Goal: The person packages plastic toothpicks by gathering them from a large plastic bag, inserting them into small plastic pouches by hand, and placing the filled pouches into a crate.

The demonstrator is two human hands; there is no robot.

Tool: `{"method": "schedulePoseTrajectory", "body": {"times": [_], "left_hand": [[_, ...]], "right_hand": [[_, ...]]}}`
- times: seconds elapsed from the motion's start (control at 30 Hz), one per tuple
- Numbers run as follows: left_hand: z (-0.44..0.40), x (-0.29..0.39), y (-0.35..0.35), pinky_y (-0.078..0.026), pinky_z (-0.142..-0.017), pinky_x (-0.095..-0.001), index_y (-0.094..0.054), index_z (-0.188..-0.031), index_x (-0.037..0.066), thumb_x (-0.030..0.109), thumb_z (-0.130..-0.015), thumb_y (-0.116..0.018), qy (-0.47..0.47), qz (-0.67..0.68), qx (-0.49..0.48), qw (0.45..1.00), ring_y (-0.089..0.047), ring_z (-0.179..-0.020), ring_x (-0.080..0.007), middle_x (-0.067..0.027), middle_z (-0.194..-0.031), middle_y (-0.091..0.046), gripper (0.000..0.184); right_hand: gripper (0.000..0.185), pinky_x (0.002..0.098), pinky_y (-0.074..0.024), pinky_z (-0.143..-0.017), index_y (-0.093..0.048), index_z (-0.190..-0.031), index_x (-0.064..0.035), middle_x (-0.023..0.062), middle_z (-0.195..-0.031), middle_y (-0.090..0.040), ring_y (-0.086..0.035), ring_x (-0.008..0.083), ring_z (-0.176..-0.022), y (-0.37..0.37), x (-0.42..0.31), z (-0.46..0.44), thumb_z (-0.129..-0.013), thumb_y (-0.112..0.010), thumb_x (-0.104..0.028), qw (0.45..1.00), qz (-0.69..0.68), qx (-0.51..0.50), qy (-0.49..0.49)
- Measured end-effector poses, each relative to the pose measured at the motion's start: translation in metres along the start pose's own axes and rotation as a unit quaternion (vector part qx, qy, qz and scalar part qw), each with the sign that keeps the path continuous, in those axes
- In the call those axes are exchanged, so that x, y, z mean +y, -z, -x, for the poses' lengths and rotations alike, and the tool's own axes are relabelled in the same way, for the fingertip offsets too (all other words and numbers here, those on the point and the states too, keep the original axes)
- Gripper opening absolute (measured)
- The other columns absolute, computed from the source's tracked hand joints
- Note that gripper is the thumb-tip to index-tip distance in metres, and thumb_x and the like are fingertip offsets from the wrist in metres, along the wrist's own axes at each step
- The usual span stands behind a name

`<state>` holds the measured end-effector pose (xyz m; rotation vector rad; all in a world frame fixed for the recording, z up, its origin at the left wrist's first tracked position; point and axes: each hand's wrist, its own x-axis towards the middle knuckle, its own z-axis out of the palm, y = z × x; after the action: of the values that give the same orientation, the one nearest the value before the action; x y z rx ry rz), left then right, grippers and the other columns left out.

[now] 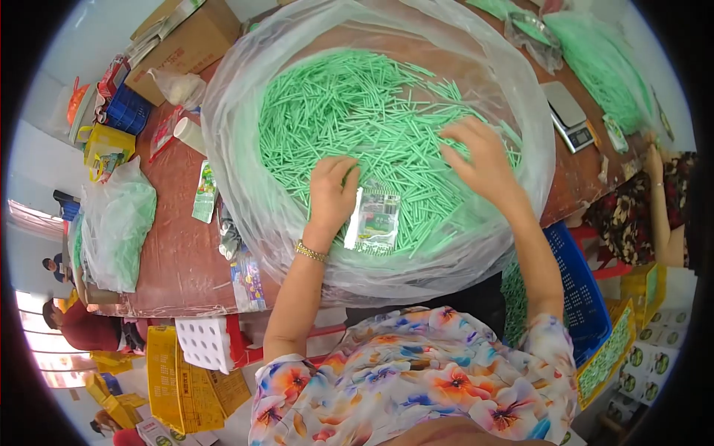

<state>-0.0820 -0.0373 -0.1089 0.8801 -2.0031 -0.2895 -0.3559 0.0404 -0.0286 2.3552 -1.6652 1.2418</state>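
Note:
A heap of thin green sticks [327,97] lies inside a large, clear plastic bag [230,149] with its rim rolled open. My left hand [332,192], a gold-coloured band at its wrist, is on the near left part of the heap with fingers curled together; what they hold is hidden. Right beside it, a shiny printed packet [374,221] rests on the sticks. Over the right side of the heap is my right hand [476,156], its fingers bent and thumb apart, touching or just above the sticks. Nothing clearly shows in its grasp.
A digital scale [569,123] and another bag of green sticks [606,70] are at right, near a co-worker's arm [656,186]. On the left are a green packet [204,192], a white cup [190,135] and a plastic bag [119,223]. A blue crate [576,290] stands below the table edge.

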Motion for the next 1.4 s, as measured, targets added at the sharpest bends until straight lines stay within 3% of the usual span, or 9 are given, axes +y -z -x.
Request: {"method": "schedulePoseTrajectory", "body": {"times": [0.17,0.33,0.5,0.73,0.93,0.97,1.1,1.23,1.4], "left_hand": [[-0.001,0.005,0.002,-0.048,-0.078,-0.0421,-0.068,-0.094,0.001,0.004,-0.080,-0.068,0.007,0.007,0.002,1.000,-0.061,-0.090,-0.0338,-0.0147,-0.095,-0.067,0.015],[-0.001,0.005,0.002,-0.048,-0.079,-0.0423,-0.068,-0.093,0.001,0.004,-0.080,-0.068,0.013,0.009,0.007,1.000,-0.061,-0.090,-0.0331,-0.0143,-0.096,-0.067,0.014],[-0.002,0.011,0.003,-0.049,-0.079,-0.0413,-0.068,-0.091,0.001,0.004,-0.081,-0.067,0.002,-0.007,-0.001,1.000,-0.062,-0.088,-0.0328,-0.0138,-0.093,-0.068,0.011],[-0.001,0.009,0.003,-0.050,-0.078,-0.0410,-0.068,-0.091,0.001,0.003,-0.081,-0.067,0.002,0.004,-0.006,1.000,-0.063,-0.088,-0.0327,-0.0140,-0.093,-0.068,0.011],[-0.013,0.017,0.014,-0.049,-0.083,-0.0419,-0.065,-0.106,-0.001,0.006,-0.084,-0.067,0.094,0.067,0.065,0.991,-0.061,-0.095,-0.0343,-0.0156,-0.101,-0.065,0.023],[-0.014,0.016,0.014,-0.047,-0.091,-0.0424,-0.056,-0.123,-0.003,0.009,-0.087,-0.066,0.104,0.072,0.042,0.991,-0.058,-0.104,-0.0377,-0.0214,-0.114,-0.060,0.040],[-0.042,0.032,0.007,-0.038,-0.105,-0.0445,-0.029,-0.142,-0.011,0.018,-0.091,-0.065,0.029,0.048,0.050,0.997,-0.045,-0.125,-0.0439,-0.0332,-0.136,-0.041,0.068],[-0.058,0.044,-0.013,-0.036,-0.106,-0.0459,-0.027,-0.141,-0.014,0.031,-0.094,-0.059,0.068,0.107,-0.004,0.992,-0.044,-0.126,-0.0449,-0.0335,-0.140,-0.039,0.073],[-0.045,0.051,-0.021,-0.035,-0.107,-0.0449,-0.025,-0.144,-0.012,0.031,-0.096,-0.057,0.087,0.106,-0.041,0.990,-0.042,-0.129,-0.0428,-0.0320,-0.143,-0.037,0.072]], "right_hand": [[0.028,0.0420,-0.0482,-0.080,-0.064,-0.099,-0.0012,0.0151,-0.094,-0.060,-0.061,0.0337,-0.093,-0.097,0.047,-0.109,-0.085,-0.066,-0.025,0.992,0.104,-0.075,0.008],[0.052,0.0531,-0.0481,-0.084,-0.066,-0.103,0.0026,0.0219,-0.112,-0.061,-0.060,0.0371,-0.103,-0.162,0.062,-0.149,-0.078,-0.071,-0.043,0.951,0.257,-0.139,-0.098],[0.033,0.0506,-0.0444,-0.083,-0.068,-0.100,0.0008,0.0205,-0.108,-0.063,-0.061,0.0345,-0.100,-0.183,0.059,-0.151,-0.078,-0.061,-0.023,0.930,0.319,-0.138,-0.119],[0.025,0.0502,-0.0428,-0.083,-0.066,-0.100,-0.0015,0.0169,-0.102,-0.064,-0.061,0.0321,-0.096,-0.173,0.077,-0.131,-0.085,-0.051,-0.013,0.933,0.341,-0.109,-0.031],[0.013,0.0529,-0.0434,-0.079,-0.055,-0.089,0.0012,0.0220,-0.094,-0.062,-0.061,0.0394,-0.092,-0.122,0.041,-0.107,-0.084,-0.054,-0.011,0.968,0.229,-0.096,-0.041],[0.012,0.0524,-0.0445,-0.077,-0.054,-0.090,0.0014,0.0240,-0.094,-0.062,-0.061,0.0408,-0.087,-0.115,0.032,-0.102,-0.085,-0.051,-0.009,0.972,0.207,-0.111,-0.025],[0.011,0.0529,-0.0470,-0.069,-0.052,-0.094,0.0016,0.0273,-0.091,-0.060,-0.061,0.0440,-0.080,-0.109,0.003,-0.074,-0.084,-0.051,-0.005,0.987,0.106,-0.114,0.038],[0.020,0.0516,-0.0482,-0.067,-0.052,-0.096,0.0011,0.0252,-0.093,-0.062,-0.061,0.0440,-0.081,-0.125,-0.014,-0.060,-0.082,-0.059,-0.010,0.997,-0.026,-0.077,0.011],[0.027,0.0503,-0.0477,-0.067,-0.053,-0.093,0.0008,0.0228,-0.090,-0.063,-0.062,0.0428,-0.081,-0.119,-0.006,-0.055,-0.080,-0.066,-0.020,0.997,-0.047,-0.058,-0.028]]}}
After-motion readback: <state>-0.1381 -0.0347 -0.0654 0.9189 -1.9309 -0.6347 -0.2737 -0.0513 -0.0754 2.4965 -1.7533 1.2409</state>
